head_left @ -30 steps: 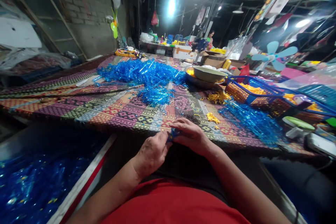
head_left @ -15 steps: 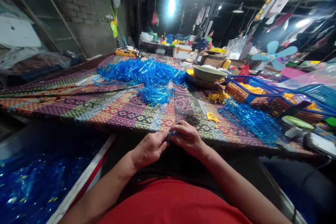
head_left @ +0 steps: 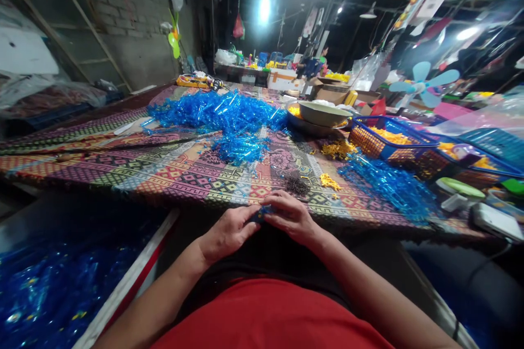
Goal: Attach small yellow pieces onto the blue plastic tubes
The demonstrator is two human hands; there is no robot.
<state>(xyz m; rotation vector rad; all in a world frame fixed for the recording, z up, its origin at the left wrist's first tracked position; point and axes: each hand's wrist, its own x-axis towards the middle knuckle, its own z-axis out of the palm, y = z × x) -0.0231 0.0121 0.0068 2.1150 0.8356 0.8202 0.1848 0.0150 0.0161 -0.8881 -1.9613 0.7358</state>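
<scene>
Left hand (head_left: 227,233) and right hand (head_left: 290,217) clamp their grips on a small blue plastic piece (head_left: 260,214) at lower centre, by the patterned bench (head_left: 172,177); a blue plastic heap (head_left: 216,114) lies beyond.

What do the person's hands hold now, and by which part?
The left hand and right hand pinch a small blue plastic piece between their fingertips; the fingers cover most of it, so the exact part cannot be told.
</scene>
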